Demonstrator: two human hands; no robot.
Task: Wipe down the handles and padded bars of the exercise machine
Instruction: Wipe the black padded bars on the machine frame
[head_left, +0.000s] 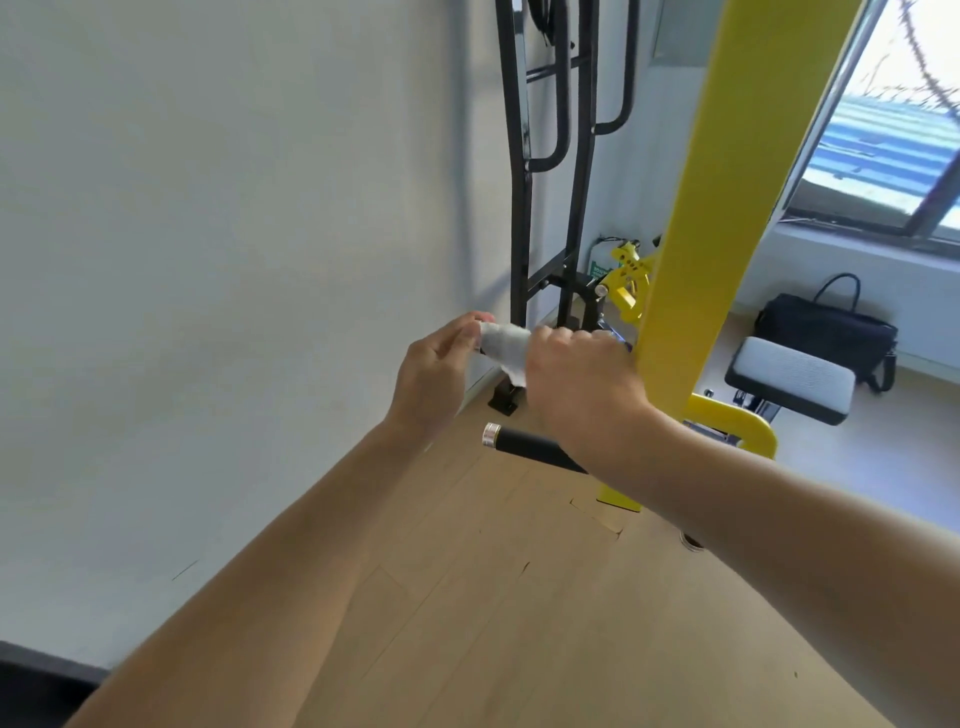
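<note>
A white cloth (503, 347) is stretched between my two hands in front of the yellow machine frame (727, 208). My left hand (436, 374) pinches the cloth's left end with its fingertips. My right hand (576, 379) grips the cloth's right end, with its fingers curled and its back toward the camera. Below my right wrist a black handle (524, 446) with a silver end cap sticks out to the left; my forearm hides its right part. A grey padded seat (792, 376) stands lower right of the frame.
A black metal rack (550, 156) stands against the white wall behind my hands. A black bag (826, 327) lies on the floor under the window at the right. The wooden floor (519, 597) stretches below my arms.
</note>
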